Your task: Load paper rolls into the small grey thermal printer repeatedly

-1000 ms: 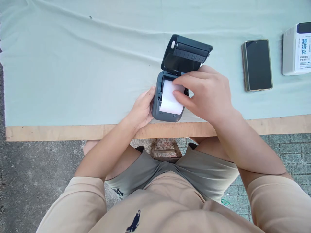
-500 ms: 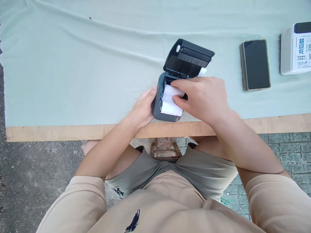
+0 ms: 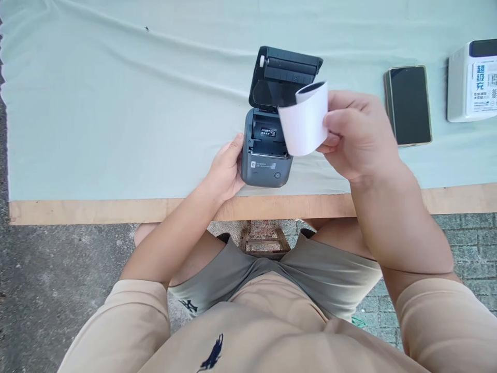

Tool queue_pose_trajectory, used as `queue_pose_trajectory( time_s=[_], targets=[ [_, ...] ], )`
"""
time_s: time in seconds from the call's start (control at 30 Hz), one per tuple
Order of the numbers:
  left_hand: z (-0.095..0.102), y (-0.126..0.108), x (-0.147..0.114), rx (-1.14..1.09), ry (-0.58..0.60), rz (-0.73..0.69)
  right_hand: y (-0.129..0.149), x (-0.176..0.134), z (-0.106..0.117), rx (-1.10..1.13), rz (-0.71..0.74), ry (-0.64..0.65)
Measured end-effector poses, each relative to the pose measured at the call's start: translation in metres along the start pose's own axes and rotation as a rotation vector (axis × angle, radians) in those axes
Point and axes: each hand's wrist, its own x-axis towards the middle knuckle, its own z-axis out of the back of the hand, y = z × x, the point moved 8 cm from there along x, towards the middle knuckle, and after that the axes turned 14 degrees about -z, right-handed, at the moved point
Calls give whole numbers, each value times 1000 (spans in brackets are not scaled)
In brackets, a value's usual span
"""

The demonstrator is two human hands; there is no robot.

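Note:
A small dark grey label printer (image 3: 264, 172) stands near the table's front edge, its black lid (image 3: 285, 70) swung up and back. My left hand (image 3: 228, 168) grips the printer's left side, thumb along the edge and the other fingers hidden behind it. Inside, the paper bay shows bare, with a small printed sticker at its back. Just right of the bay, my right hand (image 3: 355, 132) holds a white paper roll (image 3: 305, 122) by its right end, with a loose flap curling out to the left. The roll is clear of the printer and covers part of its right edge.
A smartphone (image 3: 409, 106) lies face up to the right of my right hand. Beyond it, at the right edge, sits a white box-shaped device (image 3: 458, 85) with a printed label. Pale green cloth (image 3: 135, 114) covers the table behind a bare wooden front edge (image 3: 97, 211).
My right hand has lifted the paper roll out of the printer's bay and moved up and to the right. The printer has shifted slightly left, still in my left hand.

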Motion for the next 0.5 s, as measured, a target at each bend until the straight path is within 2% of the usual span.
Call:
queue_pose_trajectory(
  time_s=[0.17, 0.3, 0.37, 0.43, 0.5],
  targets=[
    [-2, -3, 1, -46, -5, 4, -33, 11, 14, 191, -321, 204],
    [-5, -3, 1, -55, 0, 18, -44, 12, 16, 229, -440, 246],
    [-6, -4, 1, -68, 11, 17, -46, 15, 18, 212, -435, 199],
    [-8, -4, 0, -85, 21, 29, -44, 20, 25, 102, -366, 122],
    [-9, -4, 0, -89, 23, 48, -27, 23, 39, -212, -142, -67]
  ],
)
